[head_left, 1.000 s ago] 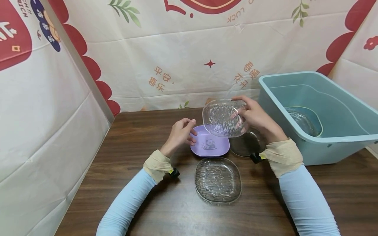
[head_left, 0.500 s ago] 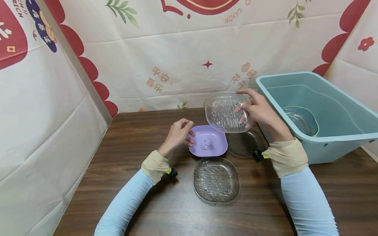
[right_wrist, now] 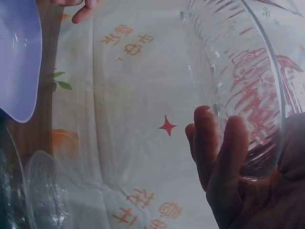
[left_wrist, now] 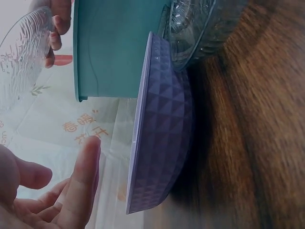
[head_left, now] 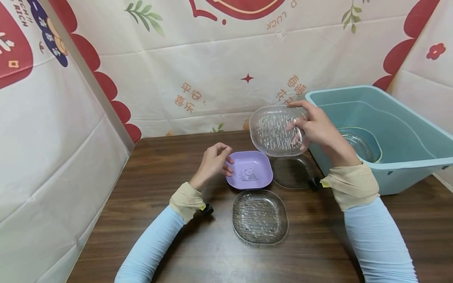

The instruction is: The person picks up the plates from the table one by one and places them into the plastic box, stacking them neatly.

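A clear ribbed plastic plate (head_left: 272,131) is held up off the table by my right hand (head_left: 316,127), thumb and fingers gripping its right edge. In the right wrist view the plate (right_wrist: 238,71) stands tilted, with fingertips along its underside. My left hand (head_left: 214,163) hovers beside a purple panda plate (head_left: 249,179), fingers relaxed and holding nothing. The left wrist view shows a gap between those fingers and the purple plate (left_wrist: 159,119), whose outside has a triangle pattern. Nearer me lies a clear smoky plate (head_left: 260,218). Another dark clear plate (head_left: 291,173) lies right of the purple one.
A large light-blue tub (head_left: 389,177) stands at the right of the wooden table (head_left: 159,157), with a clear ribbed item (head_left: 357,145) visible at its left wall. Printed white cloth (head_left: 212,59) hangs behind the table and along both sides.
My right hand has moved right and slightly up with the clear plate, uncovering more of the purple plate. The left hand has stayed almost still beside the purple plate.
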The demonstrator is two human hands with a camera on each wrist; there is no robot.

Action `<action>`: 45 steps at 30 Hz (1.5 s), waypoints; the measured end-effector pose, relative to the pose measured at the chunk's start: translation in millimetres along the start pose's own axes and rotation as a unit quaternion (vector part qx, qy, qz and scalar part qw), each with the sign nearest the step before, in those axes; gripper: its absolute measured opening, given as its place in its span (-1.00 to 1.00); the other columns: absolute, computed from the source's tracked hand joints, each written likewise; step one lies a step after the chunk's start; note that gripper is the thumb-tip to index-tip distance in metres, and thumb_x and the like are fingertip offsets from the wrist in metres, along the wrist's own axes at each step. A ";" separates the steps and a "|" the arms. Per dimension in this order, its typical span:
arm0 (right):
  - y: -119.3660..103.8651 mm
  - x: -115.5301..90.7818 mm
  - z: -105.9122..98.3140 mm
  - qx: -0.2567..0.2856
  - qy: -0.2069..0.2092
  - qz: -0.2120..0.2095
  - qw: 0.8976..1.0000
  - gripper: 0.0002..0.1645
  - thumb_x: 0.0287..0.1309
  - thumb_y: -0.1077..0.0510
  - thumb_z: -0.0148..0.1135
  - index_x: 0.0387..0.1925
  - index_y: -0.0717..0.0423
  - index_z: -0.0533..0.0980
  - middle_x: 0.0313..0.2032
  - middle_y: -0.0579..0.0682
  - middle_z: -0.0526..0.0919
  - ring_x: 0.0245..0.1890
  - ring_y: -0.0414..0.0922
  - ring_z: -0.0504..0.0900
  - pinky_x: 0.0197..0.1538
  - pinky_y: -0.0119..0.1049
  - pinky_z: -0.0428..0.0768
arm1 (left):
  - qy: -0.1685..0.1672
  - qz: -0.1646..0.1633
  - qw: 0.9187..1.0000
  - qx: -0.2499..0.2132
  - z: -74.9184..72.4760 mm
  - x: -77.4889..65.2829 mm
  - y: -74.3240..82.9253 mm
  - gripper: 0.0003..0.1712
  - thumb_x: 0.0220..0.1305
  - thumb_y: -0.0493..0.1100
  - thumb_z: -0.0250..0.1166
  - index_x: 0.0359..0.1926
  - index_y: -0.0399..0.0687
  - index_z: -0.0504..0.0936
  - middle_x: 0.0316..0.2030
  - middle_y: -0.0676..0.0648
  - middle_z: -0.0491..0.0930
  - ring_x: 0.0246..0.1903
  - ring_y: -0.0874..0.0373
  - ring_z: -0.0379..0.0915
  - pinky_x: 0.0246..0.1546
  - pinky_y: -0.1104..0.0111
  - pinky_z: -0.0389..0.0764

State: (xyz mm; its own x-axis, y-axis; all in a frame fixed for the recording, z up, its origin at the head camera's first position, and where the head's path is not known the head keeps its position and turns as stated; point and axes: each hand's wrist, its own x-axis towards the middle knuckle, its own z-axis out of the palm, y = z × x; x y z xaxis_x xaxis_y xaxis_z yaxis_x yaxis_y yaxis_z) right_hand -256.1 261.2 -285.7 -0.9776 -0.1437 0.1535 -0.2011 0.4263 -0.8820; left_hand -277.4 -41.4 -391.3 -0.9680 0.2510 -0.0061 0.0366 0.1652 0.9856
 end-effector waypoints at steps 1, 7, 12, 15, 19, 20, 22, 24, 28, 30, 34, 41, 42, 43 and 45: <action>-2.5 -1.2 -0.8 -0.005 0.002 0.000 1.000 -0.38 0.52 0.36 -0.14 0.52 0.02 0.19 -0.41 -0.18 0.75 -0.85 -0.06 0.53 -0.66 -0.02 0.69 | 0.000 0.000 1.000 0.000 -0.1 0.0 -0.1 -0.58 0.59 -0.10 0.10 0.19 -0.39 0.47 -0.17 -0.60 0.64 -0.71 0.12 0.63 -0.59 0.19 0.79; -20.7 -10.8 -5.8 -0.012 0.005 -0.011 1.000 -0.40 0.53 0.36 -0.13 0.50 -0.01 0.21 -0.43 -0.18 0.73 -0.84 -0.01 0.56 -0.68 0.01 0.68 | -0.002 -0.001 1.000 -0.001 -1.9 1.6 -1.1 -0.58 0.58 -0.11 0.11 0.19 -0.40 0.47 -0.18 -0.60 0.64 -0.70 0.11 0.64 -0.57 0.18 0.80; -29.4 -13.6 -13.3 -0.009 0.003 -0.011 1.000 -0.42 0.57 0.30 -0.12 0.51 -0.01 0.19 -0.42 -0.21 0.74 -0.75 -0.08 0.60 -0.70 -0.06 0.66 | -0.002 0.000 1.000 0.001 -2.4 2.4 0.5 -0.67 0.57 -0.11 0.13 0.11 -0.29 0.52 -0.17 -0.59 0.64 -0.68 0.09 0.65 -0.55 0.15 0.81; -32.3 -13.9 -18.5 -0.006 0.008 -0.013 1.000 -0.41 0.56 0.30 -0.11 0.52 0.00 0.19 -0.42 -0.23 0.74 -0.74 -0.10 0.61 -0.71 -0.07 0.66 | -0.001 0.000 1.000 0.007 -2.0 2.3 0.9 -0.72 0.57 -0.12 0.13 0.08 -0.24 0.54 -0.18 -0.57 0.66 -0.67 0.09 0.65 -0.54 0.14 0.81; -36.8 -13.4 -26.6 -0.006 0.015 -0.027 1.000 -0.42 0.55 0.31 -0.09 0.50 -0.01 0.21 -0.43 -0.22 0.75 -0.71 -0.12 0.64 -0.72 -0.09 0.65 | 0.000 -0.002 1.000 0.010 -1.8 2.6 0.2 -0.73 0.57 -0.14 0.13 0.09 -0.24 0.54 -0.17 -0.57 0.65 -0.67 0.10 0.65 -0.53 0.14 0.82; -37.8 -13.1 -29.0 -0.007 0.017 -0.029 0.999 -0.43 0.55 0.31 -0.08 0.49 -0.02 0.22 -0.43 -0.22 0.75 -0.71 -0.12 0.64 -0.72 -0.10 0.65 | 0.001 -0.003 1.000 0.010 -1.8 2.7 0.0 -0.73 0.57 -0.14 0.13 0.09 -0.24 0.54 -0.17 -0.57 0.65 -0.67 0.10 0.64 -0.53 0.14 0.81; -39.5 -13.1 -34.9 -0.009 0.022 -0.031 0.999 -0.44 0.55 0.29 -0.07 0.48 -0.04 0.23 -0.43 -0.22 0.75 -0.68 -0.13 0.66 -0.72 -0.13 0.64 | 0.003 -0.003 1.000 0.007 -1.8 3.0 -0.5 -0.74 0.57 -0.14 0.13 0.08 -0.23 0.54 -0.17 -0.58 0.65 -0.68 0.10 0.64 -0.54 0.15 0.81; -41.0 -14.1 -42.1 -0.010 0.026 -0.026 0.999 -0.44 0.55 0.28 -0.07 0.47 -0.07 0.22 -0.42 -0.22 0.74 -0.66 -0.12 0.67 -0.72 -0.15 0.65 | 0.005 -0.003 1.000 0.006 -2.0 3.2 -1.0 -0.74 0.56 -0.14 0.14 0.08 -0.23 0.54 -0.17 -0.58 0.65 -0.68 0.10 0.64 -0.55 0.16 0.81; -43.3 -15.3 -59.7 -0.016 0.034 -0.021 0.999 -0.45 0.56 0.26 -0.07 0.47 -0.10 0.21 -0.39 -0.21 0.74 -0.63 -0.11 0.69 -0.69 -0.18 0.67 | 0.004 -0.002 1.000 0.008 -2.4 2.8 -1.4 -0.69 0.56 -0.13 0.14 0.11 -0.28 0.53 -0.18 -0.58 0.65 -0.68 0.11 0.65 -0.55 0.17 0.81; -44.8 -14.1 -69.0 -0.018 0.038 -0.023 0.999 -0.46 0.56 0.25 -0.08 0.46 -0.11 0.21 -0.40 -0.21 0.74 -0.63 -0.11 0.70 -0.68 -0.19 0.67 | 0.003 -0.003 1.000 0.010 -2.7 2.7 -2.0 -0.68 0.56 -0.14 0.14 0.13 -0.30 0.52 -0.18 -0.57 0.66 -0.67 0.11 0.65 -0.55 0.17 0.81; -47.8 -8.8 -87.1 -0.019 0.056 -0.033 0.998 -0.43 0.54 0.28 -0.05 0.47 -0.12 0.22 -0.42 -0.22 0.74 -0.65 -0.11 0.71 -0.68 -0.20 0.68 | 0.002 -0.003 1.000 0.011 -3.2 1.7 -2.6 -0.64 0.56 -0.14 0.14 0.17 -0.34 0.50 -0.19 -0.55 0.66 -0.67 0.10 0.65 -0.55 0.17 0.81; -44.3 -0.6 -117.4 -0.018 0.072 -0.012 0.997 -0.39 0.52 0.32 -0.04 0.46 -0.18 0.25 -0.45 -0.22 0.72 -0.62 -0.13 0.73 -0.61 -0.24 0.73 | -0.003 -0.003 1.000 0.012 -2.4 1.1 -3.4 -0.72 0.56 -0.15 0.14 0.11 -0.26 0.54 -0.18 -0.56 0.65 -0.66 0.09 0.65 -0.54 0.17 0.81; -42.3 0.5 -121.4 -0.017 0.075 -0.009 0.997 -0.40 0.51 0.33 -0.05 0.44 -0.19 0.26 -0.46 -0.22 0.72 -0.62 -0.14 0.74 -0.59 -0.26 0.74 | -0.004 -0.003 1.000 0.013 -2.4 1.2 -3.7 -0.73 0.56 -0.15 0.14 0.10 -0.24 0.54 -0.18 -0.56 0.65 -0.65 0.09 0.65 -0.54 0.16 0.81; -40.1 1.2 -125.5 -0.015 0.075 -0.005 0.997 -0.41 0.51 0.33 -0.06 0.42 -0.21 0.26 -0.47 -0.21 0.72 -0.61 -0.15 0.74 -0.57 -0.28 0.74 | -0.005 -0.004 1.000 0.013 -2.4 1.3 -4.2 -0.73 0.56 -0.15 0.14 0.10 -0.23 0.54 -0.18 -0.56 0.65 -0.65 0.10 0.65 -0.54 0.17 0.81; -35.8 3.0 -133.5 -0.012 0.078 0.007 0.997 -0.42 0.51 0.34 -0.07 0.38 -0.25 0.26 -0.48 -0.20 0.71 -0.61 -0.15 0.75 -0.53 -0.31 0.76 | -0.007 -0.005 1.000 0.015 -2.7 1.2 -4.6 -0.71 0.56 -0.15 0.14 0.11 -0.26 0.54 -0.18 -0.55 0.65 -0.65 0.10 0.64 -0.52 0.16 0.82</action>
State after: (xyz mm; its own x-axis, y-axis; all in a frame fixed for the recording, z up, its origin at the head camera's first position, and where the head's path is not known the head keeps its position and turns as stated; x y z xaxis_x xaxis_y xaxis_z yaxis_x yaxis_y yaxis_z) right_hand -260.0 364.7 -194.2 -0.9778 0.0022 0.2095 -0.1862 0.4491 -0.8739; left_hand -279.4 -44.4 -395.3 -0.9646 0.2630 -0.0193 0.0340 0.1969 0.9798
